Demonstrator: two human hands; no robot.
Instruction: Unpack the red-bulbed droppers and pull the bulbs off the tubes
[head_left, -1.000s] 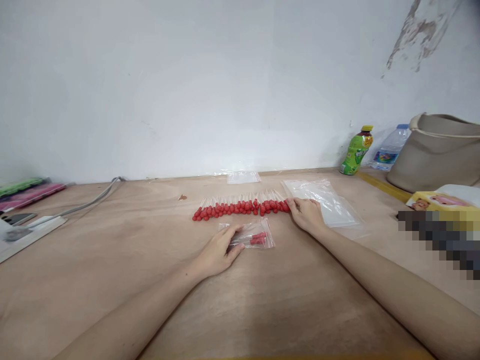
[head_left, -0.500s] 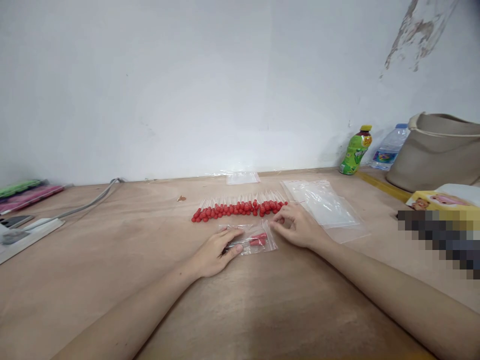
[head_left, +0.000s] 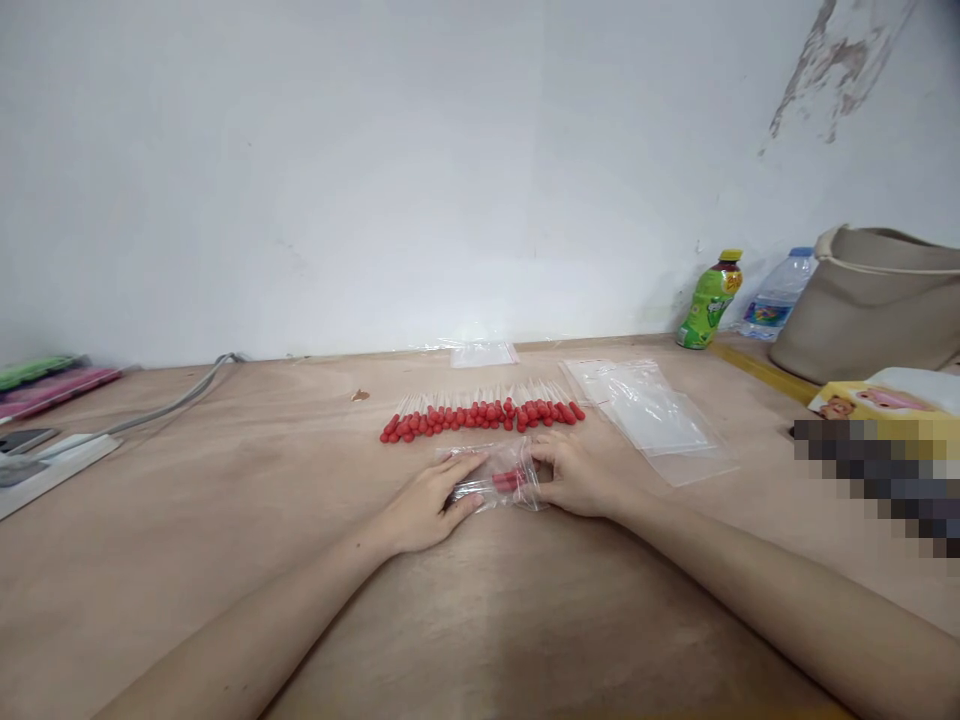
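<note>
Item: one clear bag (head_left: pixel 484 468), lying flat at the near middle of the wooden table (head_left: pixel 450 640), with red-tipped sticks (head_left: pixel 508 482) inside, red ends to the right.

Left hand (head_left: pixel 426 507): at the bag's left end, holding it between thumb and fingers.

Right hand (head_left: pixel 576 476): at the bag's right end, thumb and fingers slightly parted; whether it grips the plastic, I cannot tell.

Beyond both: a row of loose red-headed sticks (head_left: pixel 480 413), heads near, pale ends far.

To the right: flat clear bags (head_left: pixel 651 415), overlapping.

Far right: green bottle (head_left: pixel 705 308), upright.
</note>
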